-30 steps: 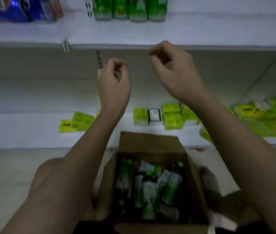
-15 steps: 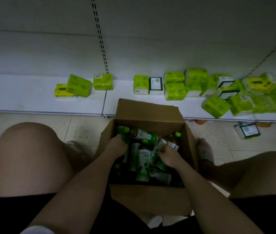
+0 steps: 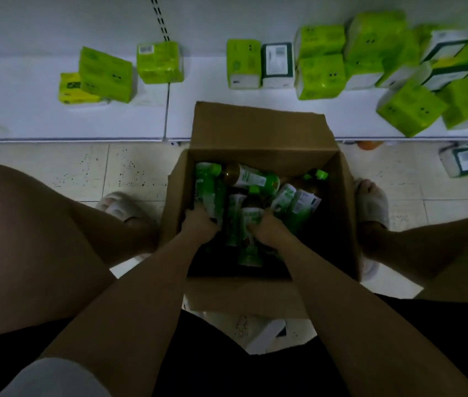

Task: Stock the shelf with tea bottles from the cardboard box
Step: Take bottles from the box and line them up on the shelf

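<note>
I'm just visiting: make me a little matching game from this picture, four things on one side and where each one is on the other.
Things:
1. tea bottles
2. cardboard box
3. green packs
4. left hand

Places:
A. on the low white shelf
B. on the tiled floor, between the person's feet
C. lying jumbled in the box
D. down in the box, on a bottle near its left wall

Pairs: 1-C, 2-B, 3-A, 4-D

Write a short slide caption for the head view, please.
Both hands, left hand and right hand, grip tea bottles inside the cardboard box.
</note>
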Action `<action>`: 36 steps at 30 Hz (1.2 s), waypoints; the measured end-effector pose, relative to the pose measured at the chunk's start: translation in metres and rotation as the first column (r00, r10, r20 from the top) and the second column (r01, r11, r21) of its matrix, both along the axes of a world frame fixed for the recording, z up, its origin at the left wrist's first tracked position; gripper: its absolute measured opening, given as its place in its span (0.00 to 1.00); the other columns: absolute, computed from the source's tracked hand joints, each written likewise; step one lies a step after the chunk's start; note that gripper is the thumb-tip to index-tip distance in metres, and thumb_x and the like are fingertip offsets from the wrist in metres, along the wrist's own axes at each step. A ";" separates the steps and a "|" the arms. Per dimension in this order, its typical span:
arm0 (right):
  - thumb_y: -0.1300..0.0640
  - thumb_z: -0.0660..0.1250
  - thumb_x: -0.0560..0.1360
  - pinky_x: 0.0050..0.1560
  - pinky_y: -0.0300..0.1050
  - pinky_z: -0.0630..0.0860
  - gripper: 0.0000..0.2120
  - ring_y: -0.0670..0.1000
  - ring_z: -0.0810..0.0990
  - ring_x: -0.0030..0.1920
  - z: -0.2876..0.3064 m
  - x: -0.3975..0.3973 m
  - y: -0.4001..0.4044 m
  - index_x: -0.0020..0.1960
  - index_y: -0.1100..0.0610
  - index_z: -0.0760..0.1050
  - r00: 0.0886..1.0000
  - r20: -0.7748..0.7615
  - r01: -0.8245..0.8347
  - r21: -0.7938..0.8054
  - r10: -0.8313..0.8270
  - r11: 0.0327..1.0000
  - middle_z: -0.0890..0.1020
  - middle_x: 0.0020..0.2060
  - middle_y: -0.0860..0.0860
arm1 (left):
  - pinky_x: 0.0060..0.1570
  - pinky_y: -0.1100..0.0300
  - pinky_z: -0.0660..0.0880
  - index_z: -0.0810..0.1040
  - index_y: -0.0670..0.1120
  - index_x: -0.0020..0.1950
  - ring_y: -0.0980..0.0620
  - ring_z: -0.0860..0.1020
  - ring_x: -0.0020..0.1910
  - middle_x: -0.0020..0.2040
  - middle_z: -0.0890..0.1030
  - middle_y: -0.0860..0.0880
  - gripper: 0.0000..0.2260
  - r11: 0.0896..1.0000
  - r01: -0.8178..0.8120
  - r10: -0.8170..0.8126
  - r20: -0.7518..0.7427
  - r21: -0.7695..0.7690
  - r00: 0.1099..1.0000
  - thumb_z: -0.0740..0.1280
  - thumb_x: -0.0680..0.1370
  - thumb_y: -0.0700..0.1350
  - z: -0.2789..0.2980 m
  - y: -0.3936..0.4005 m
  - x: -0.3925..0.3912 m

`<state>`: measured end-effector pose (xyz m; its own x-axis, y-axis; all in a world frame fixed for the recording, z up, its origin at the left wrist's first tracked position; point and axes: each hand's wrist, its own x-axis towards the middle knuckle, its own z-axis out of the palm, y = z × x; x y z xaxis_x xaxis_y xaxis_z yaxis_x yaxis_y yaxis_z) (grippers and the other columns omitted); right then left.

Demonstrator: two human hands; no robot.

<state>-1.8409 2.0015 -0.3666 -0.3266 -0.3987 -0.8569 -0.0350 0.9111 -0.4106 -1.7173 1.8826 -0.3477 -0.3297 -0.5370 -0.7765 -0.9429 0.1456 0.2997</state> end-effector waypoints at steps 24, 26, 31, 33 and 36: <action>0.36 0.62 0.63 0.58 0.55 0.78 0.44 0.62 0.75 0.61 -0.095 0.003 0.017 0.74 0.58 0.63 0.986 0.012 0.164 0.106 -0.166 0.981 0.71 0.67 0.59 | 0.64 0.44 0.67 0.58 0.43 0.74 0.38 0.61 0.71 0.72 0.61 0.39 0.31 0.777 0.413 -0.382 0.164 -0.475 0.909 0.68 0.76 0.42 -0.025 0.025 -0.028; 0.35 0.61 0.61 0.51 0.53 0.79 0.46 0.63 0.77 0.57 -0.123 -0.005 0.025 0.73 0.59 0.62 0.982 0.013 0.185 0.089 -0.187 0.979 0.73 0.65 0.61 | 0.70 0.41 0.60 0.55 0.48 0.77 0.39 0.54 0.76 0.76 0.56 0.42 0.33 0.628 0.593 -0.608 0.159 -0.503 0.778 0.68 0.76 0.44 -0.027 0.013 -0.034; 0.31 0.60 0.48 0.38 0.47 0.75 0.51 0.58 0.76 0.46 -0.136 -0.015 0.037 0.65 0.58 0.68 0.975 -0.045 0.221 0.101 -0.217 0.970 0.77 0.56 0.63 | 0.74 0.37 0.43 0.57 0.52 0.77 0.43 0.38 0.78 0.80 0.50 0.47 0.30 0.307 0.895 -0.833 0.364 -0.324 0.417 0.65 0.78 0.47 -0.029 -0.013 -0.034; 0.31 0.60 0.46 0.39 0.48 0.74 0.44 0.58 0.77 0.45 -0.138 -0.017 0.038 0.58 0.51 0.68 0.976 -0.047 0.219 0.116 -0.215 0.969 0.76 0.51 0.61 | 0.74 0.37 0.43 0.56 0.52 0.78 0.43 0.38 0.78 0.80 0.50 0.46 0.31 0.220 0.925 -0.836 0.429 -0.309 0.342 0.65 0.77 0.48 -0.032 -0.014 -0.031; 0.30 0.60 0.47 0.39 0.51 0.75 0.39 0.57 0.73 0.42 -0.159 -0.020 0.039 0.53 0.47 0.60 0.980 -0.003 0.196 0.119 -0.197 0.973 0.72 0.47 0.58 | 0.74 0.40 0.49 0.60 0.50 0.76 0.41 0.50 0.77 0.77 0.56 0.43 0.26 0.112 0.949 -0.851 0.465 -0.296 0.246 0.62 0.79 0.49 -0.033 -0.012 -0.041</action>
<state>-1.8606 2.0407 -0.5252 -0.3806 -0.2234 -0.8973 0.1529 0.9418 -0.2994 -1.7583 1.8709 -0.3809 -0.7454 -0.1786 -0.6422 -0.0336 0.9723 -0.2315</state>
